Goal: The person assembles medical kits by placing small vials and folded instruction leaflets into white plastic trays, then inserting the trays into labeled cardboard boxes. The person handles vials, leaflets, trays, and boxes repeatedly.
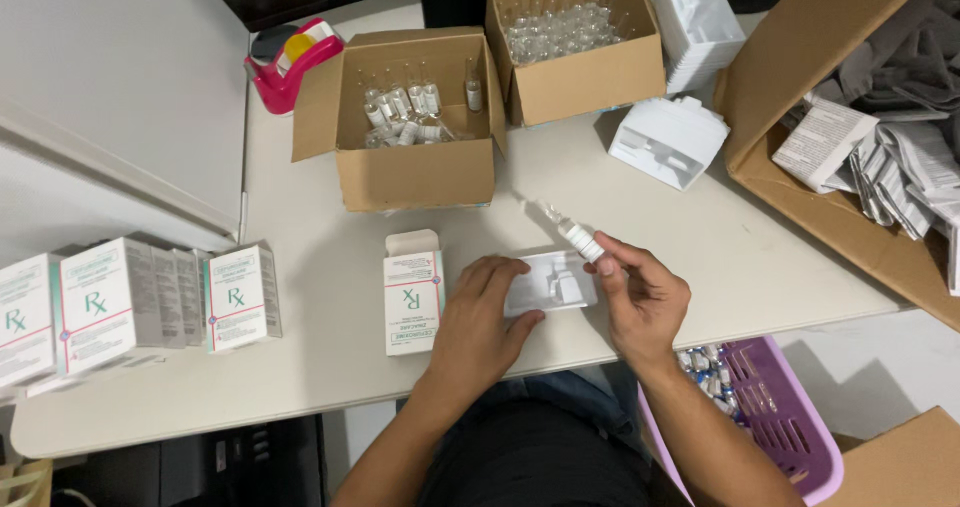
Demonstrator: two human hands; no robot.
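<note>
Right hand [640, 302]: pinches a small glass ampoule [578, 237] between thumb and fingertips, tilted up-left, just above the tray.
Left hand [483, 317]: lies flat, fingers pressed on the clear plastic tray's [555, 282] left end.
Tray: on the white table [300, 357] — between both hands.
Open white carton [412, 295]: just left of the left hand.
Cardboard boxes [415, 172]: hold more ampoules — farther back.
</note>
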